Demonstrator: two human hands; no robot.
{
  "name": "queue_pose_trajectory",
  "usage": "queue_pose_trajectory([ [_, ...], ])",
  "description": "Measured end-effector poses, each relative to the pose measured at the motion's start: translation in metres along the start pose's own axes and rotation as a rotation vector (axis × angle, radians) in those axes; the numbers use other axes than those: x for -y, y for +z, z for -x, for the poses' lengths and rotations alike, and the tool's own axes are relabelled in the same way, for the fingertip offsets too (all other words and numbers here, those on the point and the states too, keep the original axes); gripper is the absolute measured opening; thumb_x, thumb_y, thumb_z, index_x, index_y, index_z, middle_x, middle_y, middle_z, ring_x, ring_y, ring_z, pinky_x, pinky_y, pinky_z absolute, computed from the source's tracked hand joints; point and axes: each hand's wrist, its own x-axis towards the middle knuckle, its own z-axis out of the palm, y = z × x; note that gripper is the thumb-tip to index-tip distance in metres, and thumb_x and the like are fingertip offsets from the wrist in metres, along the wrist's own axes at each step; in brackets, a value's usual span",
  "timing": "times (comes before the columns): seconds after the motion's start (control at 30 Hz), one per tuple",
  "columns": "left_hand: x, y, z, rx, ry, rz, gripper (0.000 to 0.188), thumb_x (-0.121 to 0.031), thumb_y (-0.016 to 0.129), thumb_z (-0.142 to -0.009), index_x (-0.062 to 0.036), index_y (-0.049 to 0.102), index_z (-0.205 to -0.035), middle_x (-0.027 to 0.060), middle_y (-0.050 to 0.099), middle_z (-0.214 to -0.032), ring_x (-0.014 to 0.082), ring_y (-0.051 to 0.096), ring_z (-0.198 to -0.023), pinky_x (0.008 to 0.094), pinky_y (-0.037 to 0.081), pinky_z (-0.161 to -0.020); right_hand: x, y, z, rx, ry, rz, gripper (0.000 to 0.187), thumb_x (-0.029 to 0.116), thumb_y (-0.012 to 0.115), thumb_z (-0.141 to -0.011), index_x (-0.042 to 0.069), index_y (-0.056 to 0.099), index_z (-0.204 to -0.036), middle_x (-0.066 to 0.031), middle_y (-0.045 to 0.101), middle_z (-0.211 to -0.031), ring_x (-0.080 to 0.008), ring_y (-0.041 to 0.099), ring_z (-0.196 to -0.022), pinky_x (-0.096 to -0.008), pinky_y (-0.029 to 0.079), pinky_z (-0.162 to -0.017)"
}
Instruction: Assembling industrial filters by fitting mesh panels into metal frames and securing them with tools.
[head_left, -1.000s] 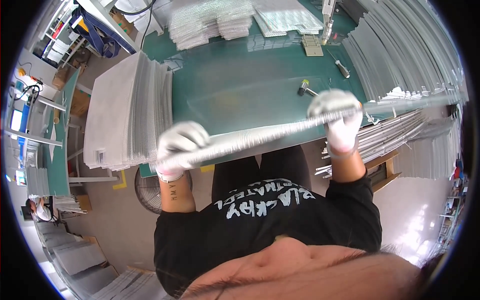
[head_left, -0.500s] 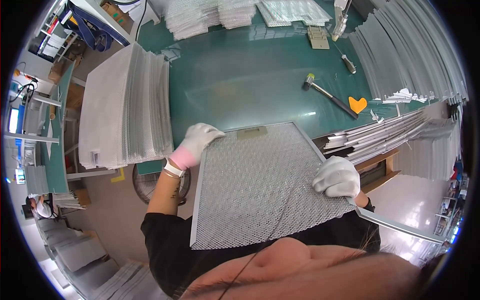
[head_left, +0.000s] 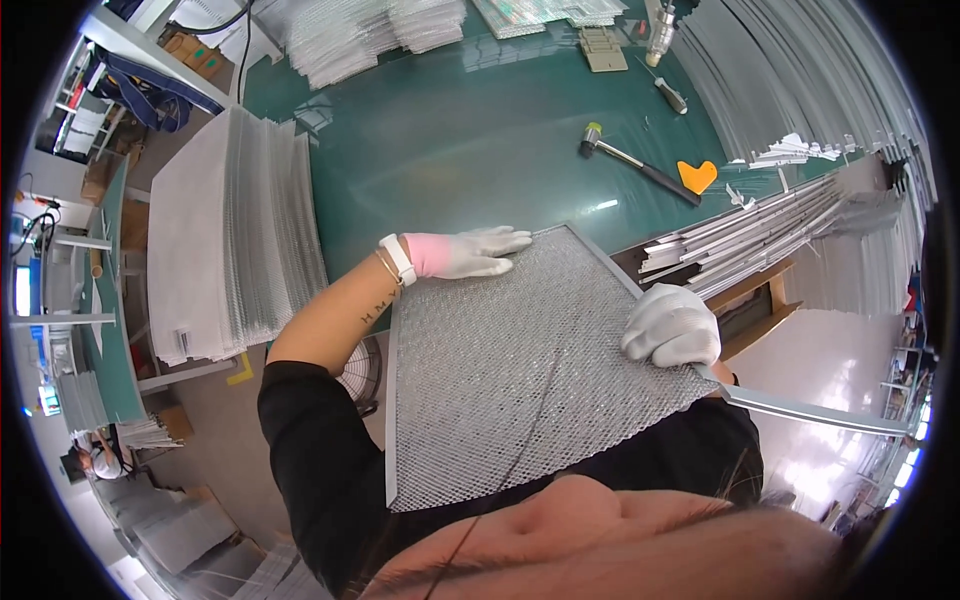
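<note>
A silvery mesh filter panel (head_left: 500,370) lies in front of me, tilted, with thin metal edging along its left, far and right sides. My left hand (head_left: 470,254), in a white glove with a pink cuff, rests flat with fingers stretched along the panel's far edge. It hides the beige plate there. My right hand (head_left: 672,326), gloved in white, is closed around the panel's right edge. Beyond it a metal edging strip (head_left: 820,410) sticks out to the right, away from the panel's bare near side.
A stack of mesh sheets (head_left: 235,240) stands left of the green table (head_left: 420,170). On the table lie a hammer (head_left: 645,168), an orange heart-shaped piece (head_left: 697,177), a screwdriver (head_left: 672,97) and a beige plate (head_left: 603,50). Metal strips (head_left: 740,235) are piled at right.
My left hand has slid right along the far edge, from the panel's corner onto the beige plate, and its fingers have straightened. The right hand keeps its grip. The view has shifted slightly.
</note>
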Motion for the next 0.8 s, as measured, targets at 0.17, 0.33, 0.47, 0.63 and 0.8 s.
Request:
queue_pose_trajectory([
  [0.17, 0.019, 0.012, 0.005, -0.055, 0.039, -0.027, 0.053, -0.034, 0.038, -0.103, -0.0057, 0.035, -0.147, 0.0115, 0.031, -0.154, 0.0279, 0.022, -0.145, 0.0379, 0.017, -0.119, -0.010, 0.004, 0.003, -0.019, 0.010, -0.020, 0.036, 0.031, 0.053, -0.092, 0.006, 0.058, -0.068, -0.0111, 0.070, -0.086, -0.0274, 0.068, -0.076, -0.0384, 0.053, -0.067],
  [0.33, -0.023, -0.024, 0.025, -0.099, -0.047, 0.157, 0.042, -0.032, 0.039, -0.103, -0.0024, 0.063, -0.121, 0.0130, 0.065, -0.121, 0.0305, 0.058, -0.117, 0.0358, 0.041, -0.105, -0.011, 0.006, -0.015, -0.136, -0.066, -0.056, 0.023, 0.026, 0.064, -0.087, 0.004, 0.059, -0.083, -0.0118, 0.067, -0.081, -0.0258, 0.067, -0.073, -0.0367, 0.054, -0.062],
  [0.47, -0.056, -0.052, 0.073, 0.082, 1.110, 0.313, 0.072, -0.060, 0.046, -0.094, 0.0091, 0.061, -0.104, 0.0193, 0.063, -0.088, 0.0355, 0.062, -0.087, 0.0468, 0.051, -0.076, -0.028, -0.002, -0.023, -0.257, 0.046, -0.004, 0.030, 0.032, 0.070, -0.085, 0.005, 0.058, -0.084, -0.0103, 0.066, -0.078, -0.0253, 0.066, -0.068, -0.0362, 0.053, -0.058],
  [0.63, -0.094, 0.007, 0.135, -1.343, 0.722, 0.080, 0.026, -0.013, 0.067, -0.082, 0.0055, 0.058, -0.098, 0.0189, 0.062, -0.091, 0.0306, 0.062, -0.081, 0.0424, 0.051, -0.069, -0.067, -0.017, -0.098, -0.544, 0.421, 0.099, 0.015, 0.005, 0.060, -0.085, -0.003, 0.063, -0.098, -0.0012, 0.062, -0.085, -0.0079, 0.055, -0.075, -0.0253, 0.048, -0.069],
  [0.8, -0.094, -0.011, 0.126, -1.872, 0.387, 0.083, 0.019, -0.004, 0.062, -0.080, 0.0048, 0.059, -0.096, 0.0144, 0.064, -0.094, 0.0201, 0.061, -0.084, 0.0332, 0.048, -0.081, -0.087, -0.008, -0.119, -0.536, 0.403, 0.150, 0.005, 0.002, 0.062, -0.087, 0.000, 0.058, -0.087, -0.0011, 0.061, -0.083, -0.0053, 0.051, -0.073, -0.0214, 0.041, -0.066],
])
